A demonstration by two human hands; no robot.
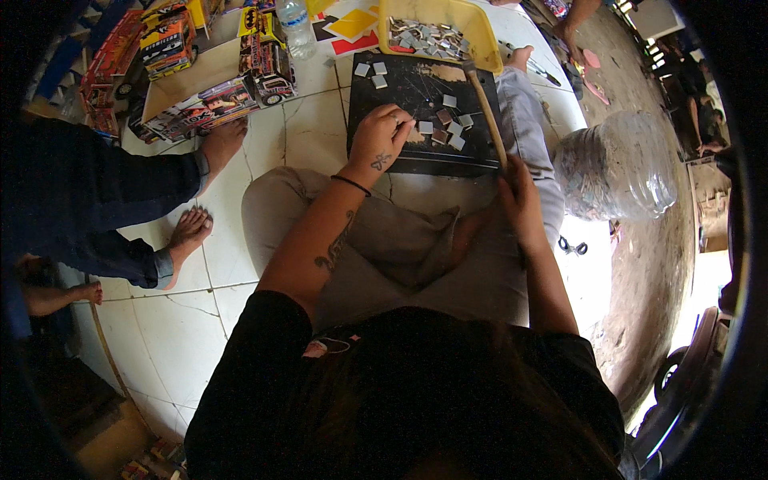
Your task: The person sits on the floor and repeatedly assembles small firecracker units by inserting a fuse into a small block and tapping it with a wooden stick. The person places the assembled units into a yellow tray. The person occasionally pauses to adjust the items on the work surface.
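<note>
I sit cross-legged on a tiled floor with a dark board [408, 88] lying ahead of my knees. My left hand [380, 136] rests on the board's near left part, its fingertips pinched on a small grey square piece [426, 127]. Several more small grey squares [454, 128] lie scattered on the board. My right hand [518, 196] is closed around the wooden handle of a hammer [484, 100], whose head hangs over the board's far right part.
A yellow tub [472, 20] of grey squares stands behind the board. A clear plastic bag [620, 164] of pieces lies at the right. Colourful toy trucks [240, 88] and a bottle [296, 24] stand at the far left. Another person's bare feet [192, 228] rest at the left.
</note>
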